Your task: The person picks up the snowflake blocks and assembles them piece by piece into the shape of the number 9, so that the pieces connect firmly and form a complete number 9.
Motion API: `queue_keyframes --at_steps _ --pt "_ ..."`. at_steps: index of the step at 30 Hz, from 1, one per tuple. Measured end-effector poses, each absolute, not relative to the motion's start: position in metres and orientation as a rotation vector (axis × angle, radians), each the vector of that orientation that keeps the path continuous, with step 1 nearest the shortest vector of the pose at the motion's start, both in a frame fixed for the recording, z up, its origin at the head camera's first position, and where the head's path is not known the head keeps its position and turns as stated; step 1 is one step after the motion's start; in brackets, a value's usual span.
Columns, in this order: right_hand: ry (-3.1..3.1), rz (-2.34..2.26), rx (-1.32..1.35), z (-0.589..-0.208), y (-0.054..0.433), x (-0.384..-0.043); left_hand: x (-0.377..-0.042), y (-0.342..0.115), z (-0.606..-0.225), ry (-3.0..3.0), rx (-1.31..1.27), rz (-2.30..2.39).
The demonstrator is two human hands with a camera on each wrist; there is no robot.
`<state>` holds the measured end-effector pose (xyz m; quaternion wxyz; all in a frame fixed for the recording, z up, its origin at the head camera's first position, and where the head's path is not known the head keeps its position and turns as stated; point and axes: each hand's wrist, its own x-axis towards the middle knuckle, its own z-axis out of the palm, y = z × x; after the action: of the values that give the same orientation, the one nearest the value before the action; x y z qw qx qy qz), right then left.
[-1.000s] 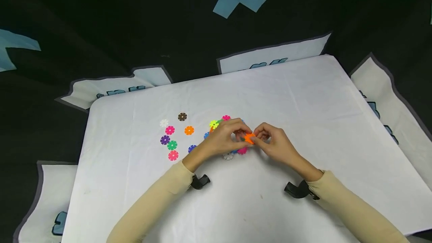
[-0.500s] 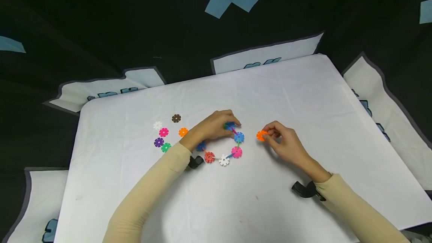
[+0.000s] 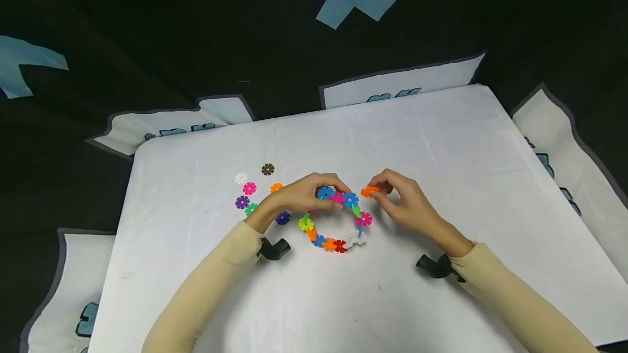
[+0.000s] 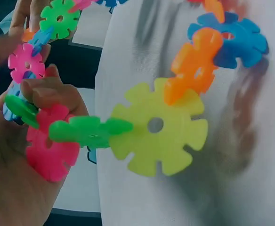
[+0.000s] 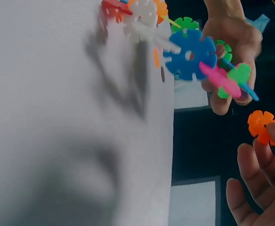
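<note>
My left hand [image 3: 306, 192] grips the far side of a ring of slotted plastic discs [image 3: 363, 219] joined edge to edge in many colours. In the left wrist view, a yellow disc [image 4: 175, 146] and a green disc [image 4: 88, 132] of that ring hang beside the palm. My right hand [image 3: 407, 203] pinches a single orange slotted disc [image 3: 368, 192] between thumb and fingers. This disc is just right of the ring's blue disc [image 3: 350, 199], with a small gap between them. The right wrist view shows the orange disc [image 5: 257, 123] apart from the ring too.
Loose discs lie left of the ring: brown [image 3: 267, 169], white [image 3: 240, 178], pink [image 3: 249, 188], purple [image 3: 242, 202], green [image 3: 251, 209], orange [image 3: 276, 187] and dark blue [image 3: 282, 218]. A white cloth [image 3: 417, 140] covers the table, and its far edge borders dark fabric.
The hands were together at the orange disc, then parted. Since then the left hand has raised and tilted the ring, and the right hand has brought the orange disc back closer to it.
</note>
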<state>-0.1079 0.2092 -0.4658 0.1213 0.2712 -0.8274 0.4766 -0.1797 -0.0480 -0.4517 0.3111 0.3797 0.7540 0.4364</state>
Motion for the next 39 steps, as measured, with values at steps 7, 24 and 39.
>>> queue_keyframes --at_steps 7,24,39 --pt "-2.35 1.398 0.924 -0.461 0.197 -0.111 -0.166 -0.049 -0.447 2.045 0.951 1.291" --pt "-2.274 1.359 1.09 -0.451 0.194 -0.116 -0.147 -0.047 -0.437 2.197 0.902 1.325" --pt "-2.024 1.385 1.162 -0.455 0.181 -0.12 -0.138 -0.044 -0.438 2.254 0.905 1.376"
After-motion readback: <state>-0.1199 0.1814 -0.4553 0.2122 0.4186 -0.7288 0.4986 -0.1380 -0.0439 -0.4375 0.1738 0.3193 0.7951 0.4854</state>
